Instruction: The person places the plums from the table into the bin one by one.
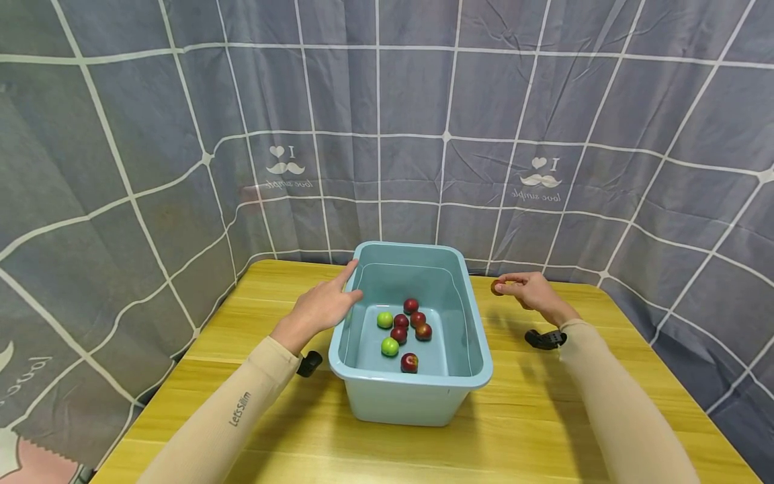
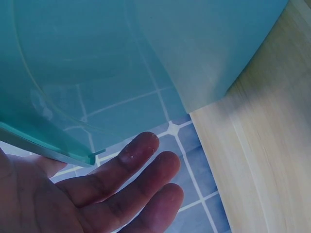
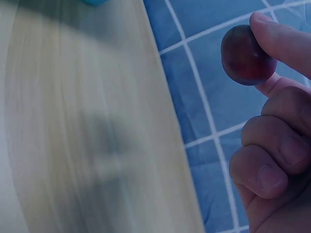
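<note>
My right hand is raised over the table's right side, beyond the blue tub. Its thumb and index finger pinch a small dark red plum, while the other fingers curl toward the palm. My left hand is at the left rim of the light blue plastic tub; its index finger stretches along the edge and the thumb points inward. In the left wrist view, the loosely straight fingers extend outside the tub's wall. Inside lie several red plums and two green ones, scattered on the bottom.
The tub stands on a yellow wood-grain table. A grey checked curtain hangs behind the table and along both sides. Black wrist straps with cameras hang beneath both sleeves.
</note>
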`<state>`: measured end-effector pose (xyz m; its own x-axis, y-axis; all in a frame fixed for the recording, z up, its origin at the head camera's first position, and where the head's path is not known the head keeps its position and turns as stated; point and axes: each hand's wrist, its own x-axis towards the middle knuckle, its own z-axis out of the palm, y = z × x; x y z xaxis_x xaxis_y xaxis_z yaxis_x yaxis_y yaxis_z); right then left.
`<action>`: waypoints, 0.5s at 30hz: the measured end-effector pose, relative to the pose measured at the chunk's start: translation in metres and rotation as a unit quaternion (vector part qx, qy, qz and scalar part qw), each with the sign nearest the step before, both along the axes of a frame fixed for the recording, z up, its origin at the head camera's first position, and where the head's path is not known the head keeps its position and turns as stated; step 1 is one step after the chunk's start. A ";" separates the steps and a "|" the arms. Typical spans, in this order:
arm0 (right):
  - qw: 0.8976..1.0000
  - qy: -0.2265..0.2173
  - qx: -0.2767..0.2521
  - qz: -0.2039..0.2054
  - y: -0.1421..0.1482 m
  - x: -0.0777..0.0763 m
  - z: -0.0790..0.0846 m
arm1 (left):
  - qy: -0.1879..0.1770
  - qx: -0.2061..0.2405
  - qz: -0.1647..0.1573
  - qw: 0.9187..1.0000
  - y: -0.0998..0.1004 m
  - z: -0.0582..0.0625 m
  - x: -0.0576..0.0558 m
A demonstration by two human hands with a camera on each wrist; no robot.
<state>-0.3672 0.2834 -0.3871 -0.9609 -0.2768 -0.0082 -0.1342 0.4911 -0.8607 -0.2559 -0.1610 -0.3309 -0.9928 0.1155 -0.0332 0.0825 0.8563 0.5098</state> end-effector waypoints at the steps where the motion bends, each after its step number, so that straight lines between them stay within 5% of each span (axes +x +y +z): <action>1: 1.000 0.002 0.000 0.002 -0.001 0.000 0.003 | 0.000 0.002 -0.001 1.000 0.000 0.000 0.000; 15: 0.999 0.032 0.008 0.039 -0.017 0.009 0.047 | -0.004 0.003 0.000 1.000 0.000 0.000 0.000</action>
